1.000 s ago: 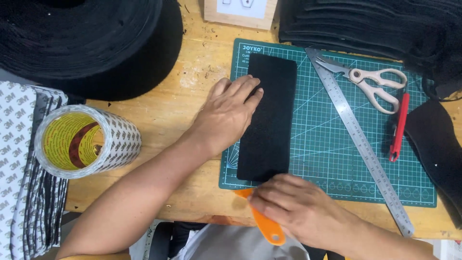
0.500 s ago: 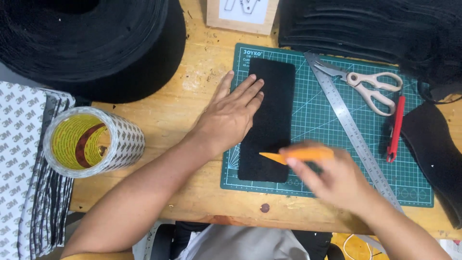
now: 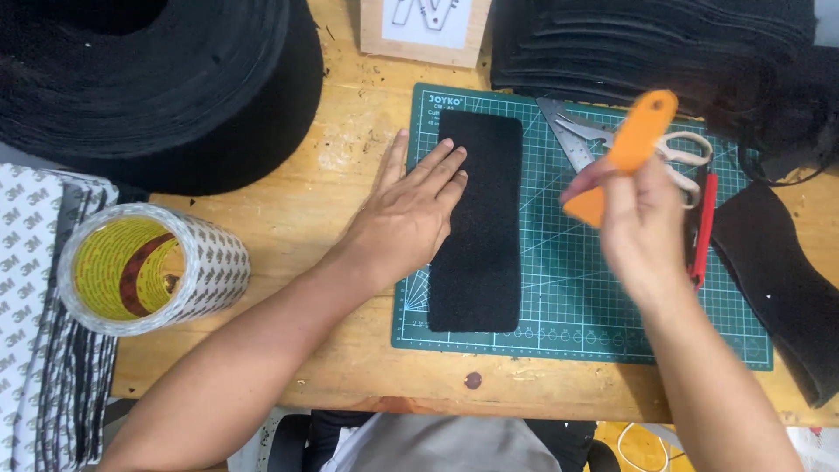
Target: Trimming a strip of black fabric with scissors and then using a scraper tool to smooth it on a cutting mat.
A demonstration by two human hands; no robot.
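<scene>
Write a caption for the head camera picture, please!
Left hand flat on black strip on green cutting mat; right hand lifts orange tool.

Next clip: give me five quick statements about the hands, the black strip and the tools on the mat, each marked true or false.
1. The left hand lies flat on the black strip. True.
2. The right hand is empty. False: it holds an orange tool, raised above the mat.
3. The strip lies on a green cutting mat. True.
4. The tape roll sits on the mat. False: it sits left of it, on the wooden table.
5. The scissors are in the left hand. False: they lie on the mat.
</scene>
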